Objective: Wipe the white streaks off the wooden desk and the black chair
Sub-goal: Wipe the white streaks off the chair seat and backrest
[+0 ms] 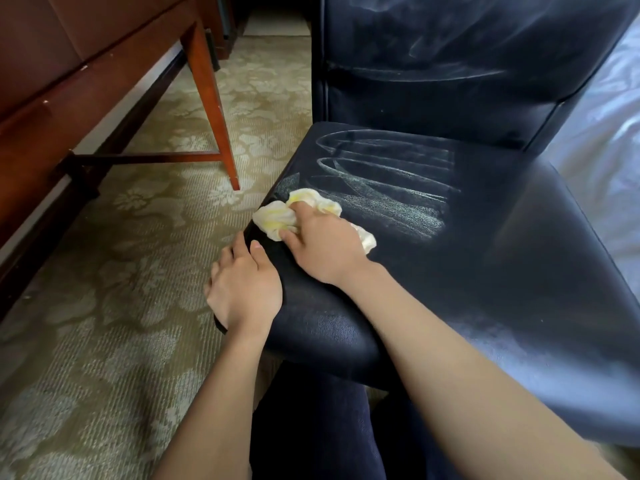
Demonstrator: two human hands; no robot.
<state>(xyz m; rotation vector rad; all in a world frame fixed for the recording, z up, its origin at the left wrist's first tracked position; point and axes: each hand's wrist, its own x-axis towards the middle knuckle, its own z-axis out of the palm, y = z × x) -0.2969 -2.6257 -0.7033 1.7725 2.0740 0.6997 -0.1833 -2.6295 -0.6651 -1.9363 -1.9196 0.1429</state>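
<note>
Left forearm [221, 393] and right forearm [450, 341] bare to the frame edge, left grip [244, 289] and right grip [322, 247] bare, nails short, my legs in dark navy trousers [311, 427], matte fabric.

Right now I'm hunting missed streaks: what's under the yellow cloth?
The black chair seat, near its edge. White streaks show beside the cloth; any beneath it are hidden by cloth and right hand.

The right hand [322, 244] hides the middle of the crumpled yellow-white cloth [273, 218]. The top edge cuts off the backrest of the black leather chair [450, 271], and the reddish wooden desk [209, 98] shows no tabletop, cut at upper left.
</note>
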